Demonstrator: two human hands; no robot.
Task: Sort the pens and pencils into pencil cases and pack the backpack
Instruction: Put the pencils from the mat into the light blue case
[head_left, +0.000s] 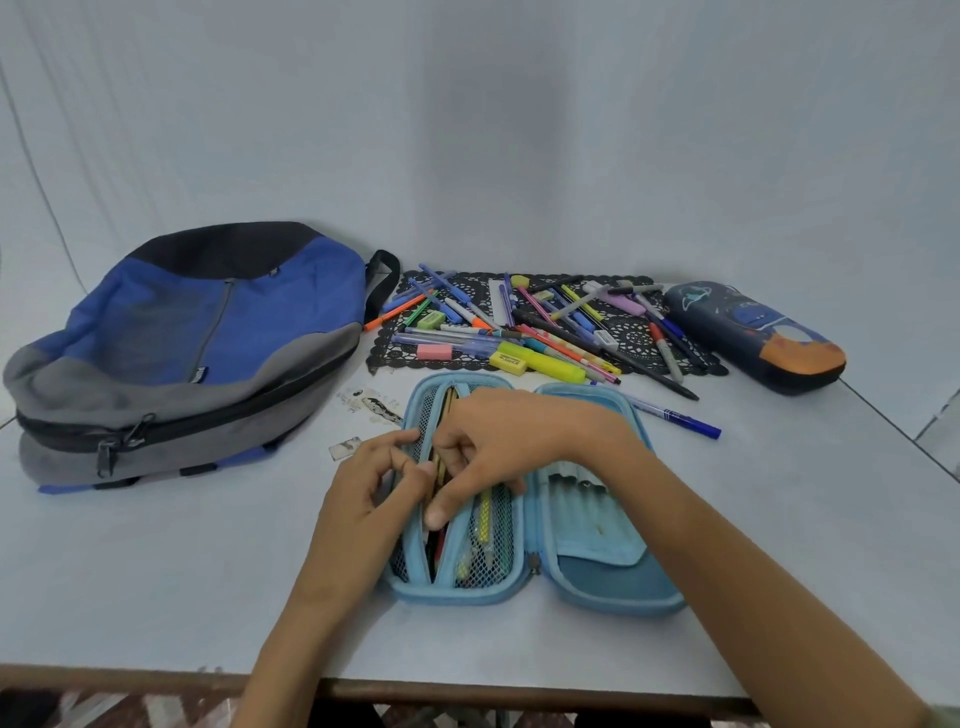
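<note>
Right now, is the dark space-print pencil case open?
No, the dark pencil case lies closed right of the mat; only the light blue case is open.

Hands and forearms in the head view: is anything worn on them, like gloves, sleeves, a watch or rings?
Nothing that shows. The left hand and right hand are bare: no gloves, no rings. The left forearm and right forearm are bare down to the frame's bottom edge, with no watch, band or sleeve in view.
</note>
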